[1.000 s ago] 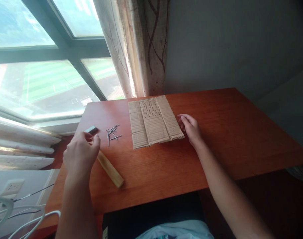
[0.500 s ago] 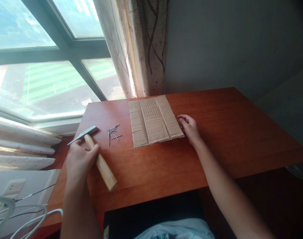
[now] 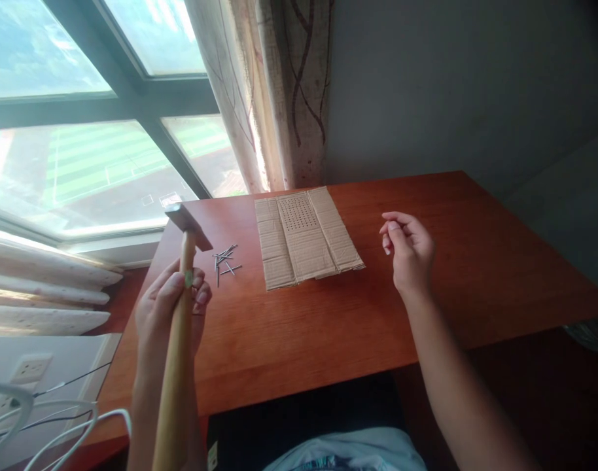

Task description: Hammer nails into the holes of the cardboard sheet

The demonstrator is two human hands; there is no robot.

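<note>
A hammer (image 3: 175,366) is raised above the left side of the table, its wooden handle slanting down toward me and its metal head at the top. My left hand (image 3: 164,304) is closed around the handle just below the head. My right hand (image 3: 411,252) hovers over the table to the right, fingers loosely curled and somewhat apart, with nothing visible in them. Between the hands lies a flat piece of cardboard (image 3: 309,248), creased, with a grid of small holes near its far edge. Several loose nails (image 3: 225,260) lie in a small pile left of the cardboard.
All this lies on a reddish-brown wooden table (image 3: 299,340). A window (image 3: 103,163) and a patterned curtain (image 3: 299,91) stand behind and to the left, a grey wall (image 3: 426,85) at the back. White cables (image 3: 73,432) loop at the lower left near a wall socket (image 3: 31,369).
My left hand has lifted the hammer and turned it, so its head now points up and away. My right hand has moved right, away from the cardboard's edge, and risen.
</note>
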